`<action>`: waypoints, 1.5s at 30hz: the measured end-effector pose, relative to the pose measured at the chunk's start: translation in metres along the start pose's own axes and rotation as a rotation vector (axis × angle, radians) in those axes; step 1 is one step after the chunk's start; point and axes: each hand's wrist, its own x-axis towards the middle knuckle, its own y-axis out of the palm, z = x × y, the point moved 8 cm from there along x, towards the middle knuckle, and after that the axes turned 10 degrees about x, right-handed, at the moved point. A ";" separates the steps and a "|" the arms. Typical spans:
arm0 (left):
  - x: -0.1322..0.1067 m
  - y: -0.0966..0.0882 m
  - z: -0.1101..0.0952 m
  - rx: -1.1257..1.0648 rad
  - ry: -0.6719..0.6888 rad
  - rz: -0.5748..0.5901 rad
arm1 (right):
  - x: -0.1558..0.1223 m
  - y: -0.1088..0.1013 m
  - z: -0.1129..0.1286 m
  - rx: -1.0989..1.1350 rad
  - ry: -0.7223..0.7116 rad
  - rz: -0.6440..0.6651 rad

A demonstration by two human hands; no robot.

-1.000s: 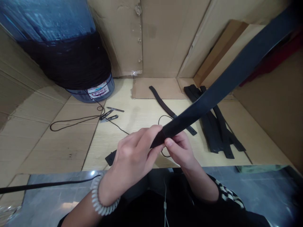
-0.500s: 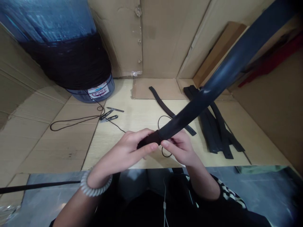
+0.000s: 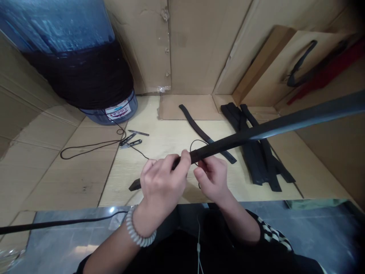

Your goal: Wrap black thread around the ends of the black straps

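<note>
My left hand (image 3: 165,179) is closed around the dark end section of a long black strip (image 3: 242,139). The strip's short tip sticks out left of the fist, and its long smooth part runs up to the right edge of the view. My right hand (image 3: 213,177) is curled just below the strip, thumb and fingers pinched together. A thin black cord (image 3: 194,144) loops behind the strip and runs into these fingers; the exact grip is partly hidden. Further left, the same kind of cord lies slack beside small thread snips (image 3: 134,143).
A blue water jug (image 3: 76,23) wound with dark cord stands back left. A thin blade-like tool (image 3: 138,133) lies by the snips. One flat black strap (image 3: 196,127) and a pile of black straps (image 3: 253,160) rest to the right. Cardboard walls (image 3: 208,45) enclose the table.
The long strip has swung down toward the right and turned edge-on. My left hand has rolled over into a fist around it. My right hand has come off the strip, slightly below it.
</note>
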 end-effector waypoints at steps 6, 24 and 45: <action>-0.002 -0.001 0.003 -0.019 -0.034 -0.012 | -0.004 -0.001 -0.013 0.035 0.158 -0.023; -0.003 0.030 0.029 -0.913 -0.153 0.541 | -0.005 0.001 -0.007 0.163 0.118 0.122; -0.006 -0.020 0.010 -0.068 0.081 -0.113 | -0.011 0.006 -0.009 0.234 0.205 0.040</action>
